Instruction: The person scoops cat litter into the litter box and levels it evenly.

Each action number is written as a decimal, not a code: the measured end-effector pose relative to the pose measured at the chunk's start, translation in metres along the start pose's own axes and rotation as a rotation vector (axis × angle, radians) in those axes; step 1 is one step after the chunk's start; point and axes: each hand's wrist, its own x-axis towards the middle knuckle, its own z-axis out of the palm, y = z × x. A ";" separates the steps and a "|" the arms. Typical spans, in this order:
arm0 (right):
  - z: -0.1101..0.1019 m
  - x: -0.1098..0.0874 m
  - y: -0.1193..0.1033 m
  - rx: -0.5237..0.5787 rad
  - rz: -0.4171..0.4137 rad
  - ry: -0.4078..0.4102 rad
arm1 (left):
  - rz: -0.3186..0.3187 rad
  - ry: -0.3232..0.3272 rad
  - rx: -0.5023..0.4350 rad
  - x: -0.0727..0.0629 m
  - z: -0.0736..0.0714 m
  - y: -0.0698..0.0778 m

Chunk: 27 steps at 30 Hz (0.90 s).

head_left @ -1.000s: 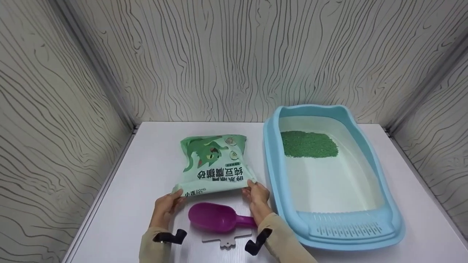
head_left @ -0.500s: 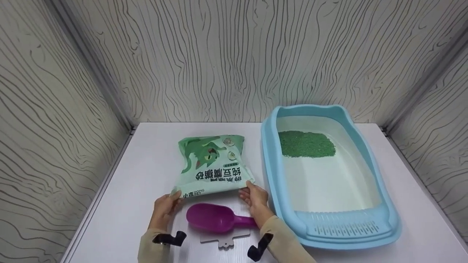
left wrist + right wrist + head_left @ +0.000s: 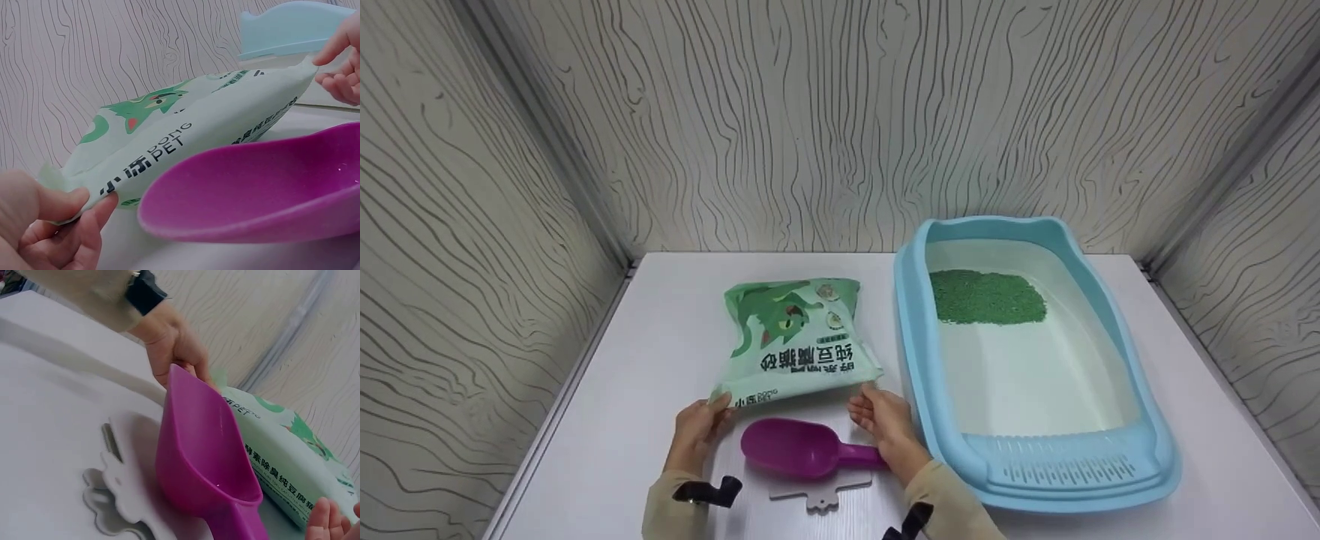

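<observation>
A pale green cat litter bag point(image 3: 795, 337) with a cat print lies on the table, its near edge raised. My left hand point(image 3: 699, 427) pinches its near left corner between thumb and fingers, plainly so in the left wrist view point(image 3: 62, 225). Close to the near right corner is my right hand point(image 3: 885, 424), its fingertips right at the edge and its other fingers loosely bent. In the right wrist view its fingers point(image 3: 329, 520) hold nothing. Between my forearms sits a purple scoop point(image 3: 795, 448), handle towards my right wrist.
A light blue litter tray point(image 3: 919, 352) stands at the right, with green litter pellets point(image 3: 990, 298) heaped at its far left. Under the scoop lies a flat grey piece with a scalloped tab point(image 3: 822, 501). Patterned walls point(image 3: 780, 127) enclose the white table point(image 3: 660, 322).
My right hand has let go of the bag's right corner and drawn slightly towards me. My left hand keeps its pinch. The view has shifted slightly.
</observation>
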 end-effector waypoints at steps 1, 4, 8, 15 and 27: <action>0.000 -0.003 0.000 -0.020 -0.013 -0.014 | -0.003 0.001 -0.006 0.000 0.000 0.000; 0.000 -0.011 0.000 -0.075 -0.059 -0.049 | -0.016 -0.002 -0.037 0.000 0.000 0.001; 0.001 -0.021 -0.004 -0.130 -0.120 -0.091 | -0.022 -0.005 -0.063 0.000 0.001 0.002; 0.002 -0.037 0.000 -0.271 -0.207 -0.197 | -0.011 -0.003 -0.063 -0.001 0.000 0.000; -0.015 -0.065 0.028 -0.839 -0.791 -0.420 | 0.017 -0.003 -0.058 -0.001 0.003 -0.001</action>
